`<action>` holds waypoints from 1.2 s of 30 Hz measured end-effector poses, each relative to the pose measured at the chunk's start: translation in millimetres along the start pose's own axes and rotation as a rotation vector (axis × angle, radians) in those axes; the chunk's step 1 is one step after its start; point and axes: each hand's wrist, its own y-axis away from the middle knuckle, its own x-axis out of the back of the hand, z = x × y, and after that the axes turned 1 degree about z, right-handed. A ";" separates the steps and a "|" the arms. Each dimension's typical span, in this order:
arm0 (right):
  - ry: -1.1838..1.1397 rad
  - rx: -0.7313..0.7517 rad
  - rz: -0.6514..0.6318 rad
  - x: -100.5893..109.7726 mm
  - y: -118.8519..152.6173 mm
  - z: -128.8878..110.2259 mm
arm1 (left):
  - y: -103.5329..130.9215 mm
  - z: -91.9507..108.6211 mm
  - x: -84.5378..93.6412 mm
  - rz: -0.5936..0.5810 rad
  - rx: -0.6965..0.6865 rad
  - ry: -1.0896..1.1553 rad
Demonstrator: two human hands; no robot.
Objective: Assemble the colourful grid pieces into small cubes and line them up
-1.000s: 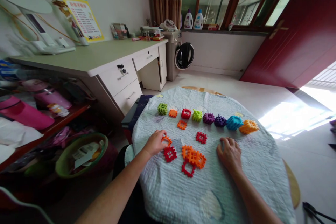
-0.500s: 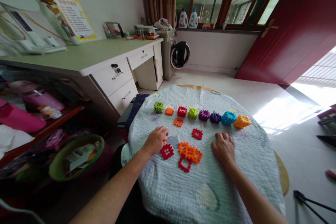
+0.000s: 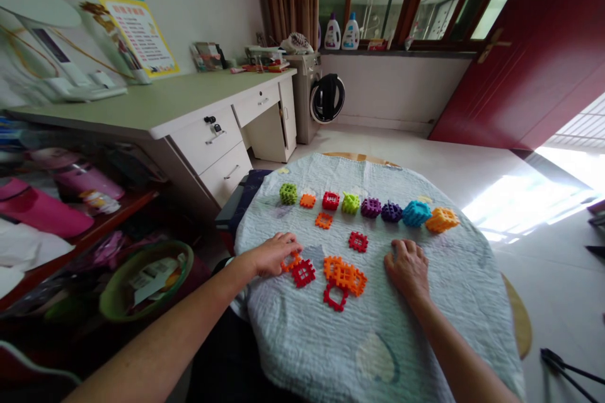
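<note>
Beside the orange lattice piece (image 3: 290, 262), my left hand (image 3: 275, 254) rests with its fingers stretched out at the piece's edge; its thumb is hard to make out. A red square piece (image 3: 303, 273) lies just right of that. My right hand (image 3: 407, 269) lies palm down on the cloth, fingers slightly bent and apart, holding nothing. Between the hands are a pile of orange pieces (image 3: 345, 275), a red frame (image 3: 335, 296) below it and a red piece (image 3: 358, 241) above. A flat orange piece (image 3: 324, 220) lies farther back.
Along the back of the cloth-covered round table (image 3: 378, 352) stands a row of coloured lattice blocks, from green (image 3: 288, 193) to yellow-orange (image 3: 442, 220). A basket (image 3: 146, 280) stands at the left, below a long desk (image 3: 165, 101). A black stand (image 3: 562, 362) is at the lower right.
My left hand has shifted left, so more of the orange piece beside it shows. My right hand stays in place on the cloth. The view has turned slightly.
</note>
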 end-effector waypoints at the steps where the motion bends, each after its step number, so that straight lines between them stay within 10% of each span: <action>1: 0.001 0.000 -0.001 0.4 0.1 0.0 | -0.5 1.5 3.2 -0.024 -0.008 -0.027; 7: -0.007 -0.008 -0.014 4.1 1.0 -2.3 | -7.0 9.8 22.0 -0.072 -0.092 -0.213; 15: -0.017 -0.012 -0.011 3.7 1.5 -2.2 | -85.0 12.5 20.0 0.237 -0.015 -0.208; 36: -0.016 -0.016 -0.007 2.8 1.9 -3.0 | -135.7 5.4 17.3 0.023 0.018 -0.180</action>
